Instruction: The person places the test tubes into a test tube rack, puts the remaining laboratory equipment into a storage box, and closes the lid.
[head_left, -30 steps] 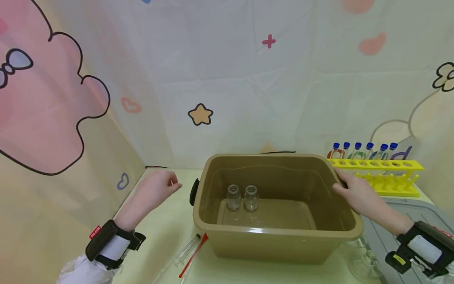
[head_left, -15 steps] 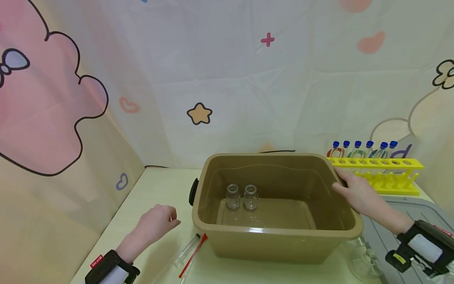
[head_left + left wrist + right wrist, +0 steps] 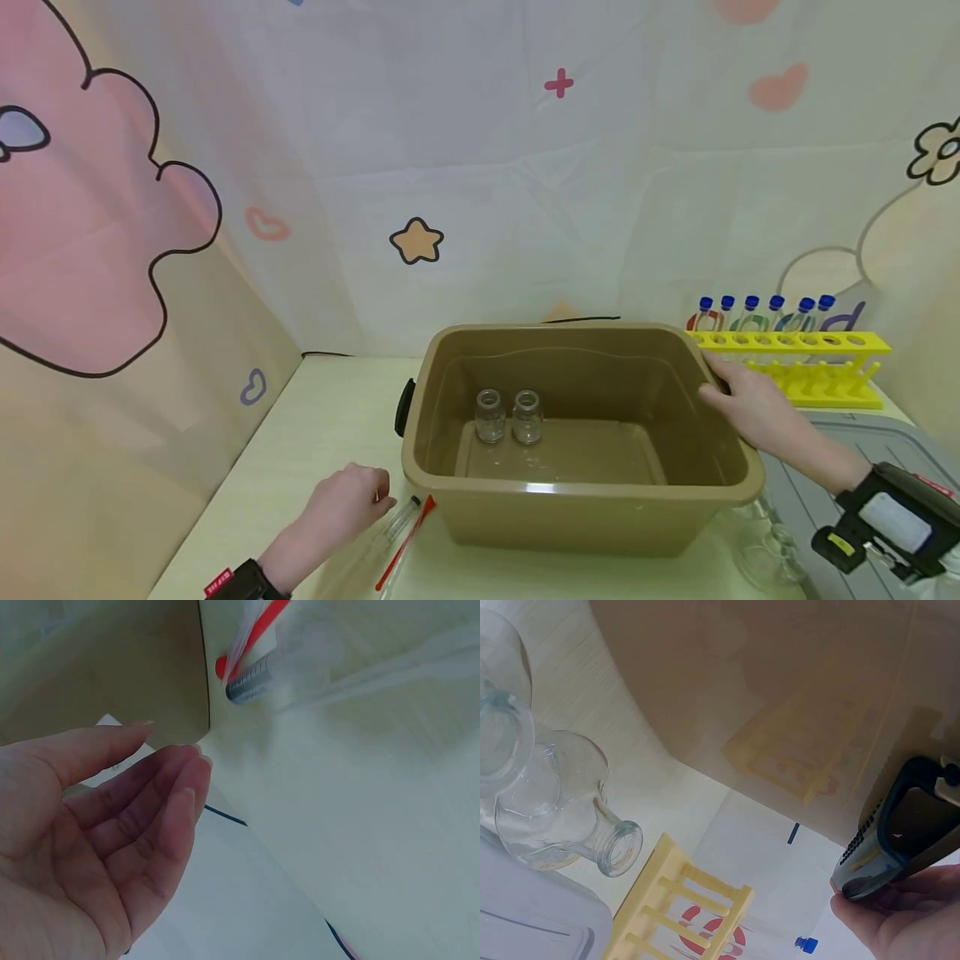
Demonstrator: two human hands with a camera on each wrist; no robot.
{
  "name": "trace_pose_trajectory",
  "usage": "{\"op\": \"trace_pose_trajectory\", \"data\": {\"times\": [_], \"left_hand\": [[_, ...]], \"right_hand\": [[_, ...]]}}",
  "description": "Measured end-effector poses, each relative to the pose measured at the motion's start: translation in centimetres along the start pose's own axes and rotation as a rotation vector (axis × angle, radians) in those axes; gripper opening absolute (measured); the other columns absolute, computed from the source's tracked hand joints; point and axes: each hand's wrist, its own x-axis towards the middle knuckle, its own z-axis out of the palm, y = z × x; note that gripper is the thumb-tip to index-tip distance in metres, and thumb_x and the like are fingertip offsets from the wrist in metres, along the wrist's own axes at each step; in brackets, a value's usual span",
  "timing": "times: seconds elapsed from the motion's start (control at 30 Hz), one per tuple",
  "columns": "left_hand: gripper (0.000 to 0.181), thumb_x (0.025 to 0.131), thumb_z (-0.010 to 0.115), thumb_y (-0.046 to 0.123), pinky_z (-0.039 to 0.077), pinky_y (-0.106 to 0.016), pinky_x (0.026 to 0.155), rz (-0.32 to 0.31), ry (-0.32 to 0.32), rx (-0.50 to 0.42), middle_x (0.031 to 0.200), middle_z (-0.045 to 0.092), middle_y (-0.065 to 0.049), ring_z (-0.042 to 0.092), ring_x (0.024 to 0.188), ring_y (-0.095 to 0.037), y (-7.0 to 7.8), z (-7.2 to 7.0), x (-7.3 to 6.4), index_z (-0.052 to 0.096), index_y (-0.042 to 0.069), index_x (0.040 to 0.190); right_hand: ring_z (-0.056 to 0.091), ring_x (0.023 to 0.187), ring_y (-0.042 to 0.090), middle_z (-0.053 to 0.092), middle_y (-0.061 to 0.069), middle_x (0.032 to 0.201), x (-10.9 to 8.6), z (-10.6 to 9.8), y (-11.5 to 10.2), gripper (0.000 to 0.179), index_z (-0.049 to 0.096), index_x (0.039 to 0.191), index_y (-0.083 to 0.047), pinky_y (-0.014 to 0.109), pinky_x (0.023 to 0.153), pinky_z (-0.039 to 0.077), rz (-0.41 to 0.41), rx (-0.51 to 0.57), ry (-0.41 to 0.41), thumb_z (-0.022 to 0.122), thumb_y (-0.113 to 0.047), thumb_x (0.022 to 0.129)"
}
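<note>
A deep tan plastic bin (image 3: 562,525) stands on the table in the head view, with two small clear glass jars (image 3: 490,417) upright inside. My right hand (image 3: 753,408) grips its right end, and the right wrist view shows those fingers at the black handle (image 3: 889,840). Left of the bin, my left hand (image 3: 345,508) hovers above the table with loosely bent fingers, holding nothing. Close beside it lie a clear graduated tube (image 3: 403,515) with a dark end and a thin red stick (image 3: 408,542) with a flared tip. The left wrist view shows the bare palm (image 3: 82,877).
Behind the right hand stands a yellow test tube rack (image 3: 787,342); several blue-capped tubes (image 3: 752,317) rise at its back. A grey ridged lid (image 3: 862,442) lies at the right. Clear glass flasks (image 3: 562,810) sit between it and the bin. A printed sheet (image 3: 480,167) hangs behind.
My left hand has come down and toward me, from beside the bin's black left handle to near the graduated tube. My right hand keeps its grip on the bin, which stays in place.
</note>
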Motion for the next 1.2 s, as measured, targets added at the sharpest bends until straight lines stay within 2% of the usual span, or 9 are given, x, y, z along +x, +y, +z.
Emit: {"op": "trace_pose_trajectory", "data": {"times": [0.1,0.4,0.47,0.63,0.87,1.07,1.2], "left_hand": [[0.028,0.075,0.071,0.013,0.034,-0.029,0.040,0.000,-0.011,0.022,0.055,0.043,0.008,0.039,0.048,-0.009,0.7,0.2,-0.6,0.048,0.016,0.059],[0.031,0.074,0.072,0.015,0.035,-0.028,0.040,0.025,-0.118,0.019,0.053,0.040,0.010,0.040,0.047,-0.009,2.0,1.6,-1.9,0.046,0.015,0.058],[0.030,0.075,0.073,0.016,0.035,-0.028,0.040,0.010,-0.151,0.010,0.053,0.041,0.010,0.041,0.047,-0.009,2.1,1.9,-2.0,0.047,0.015,0.059],[0.028,0.071,0.072,0.017,0.037,-0.033,0.041,-0.024,-0.170,0.049,0.055,0.041,0.006,0.043,0.049,-0.013,2.4,2.8,-2.5,0.048,0.014,0.058],[0.017,0.071,0.063,0.008,0.038,-0.037,0.045,-0.134,-0.232,0.047,0.061,0.041,-0.002,0.042,0.052,-0.017,2.7,3.7,-2.8,0.049,0.008,0.061],[0.017,0.071,0.061,0.006,0.039,-0.038,0.046,-0.131,-0.213,0.063,0.061,0.040,-0.003,0.043,0.052,-0.018,2.6,4.2,-3.0,0.048,0.007,0.062],[0.017,0.070,0.062,0.005,0.040,-0.039,0.046,-0.167,-0.221,0.066,0.062,0.042,-0.004,0.043,0.052,-0.019,2.6,4.0,-2.9,0.047,0.008,0.062]], "right_hand": [[0.055,0.083,0.030,0.046,0.032,0.116,0.0,0.0,0.0,0.053,0.024,0.136,0.011,0.047,0.072,0.046,-0.002,0.001,0.002,0.042,-0.018,0.096],[0.055,0.083,0.031,0.046,0.033,0.116,0.0,-0.1,-0.1,0.053,0.024,0.136,0.012,0.049,0.073,0.045,0.007,-0.015,0.002,0.041,-0.018,0.095],[0.055,0.084,0.032,0.046,0.033,0.116,0.0,0.0,-0.1,0.053,0.024,0.136,0.012,0.049,0.073,0.044,0.005,-0.014,0.002,0.042,-0.018,0.095],[0.055,0.083,0.031,0.045,0.034,0.117,0.1,0.0,-0.1,0.054,0.024,0.136,0.011,0.049,0.073,0.044,0.009,-0.016,-0.003,0.042,-0.018,0.095],[0.056,0.082,0.030,0.046,0.033,0.116,0.1,-0.1,-0.1,0.053,0.023,0.136,0.011,0.047,0.071,0.046,0.015,-0.012,-0.010,0.041,-0.018,0.095],[0.056,0.079,0.028,0.048,0.032,0.114,0.1,-0.1,-0.1,0.053,0.023,0.137,0.011,0.046,0.070,0.047,0.013,-0.009,-0.006,0.041,-0.018,0.096],[0.056,0.079,0.028,0.048,0.032,0.114,0.2,-0.1,0.0,0.053,0.024,0.136,0.011,0.046,0.070,0.047,0.012,-0.017,-0.001,0.042,-0.018,0.095]]}}
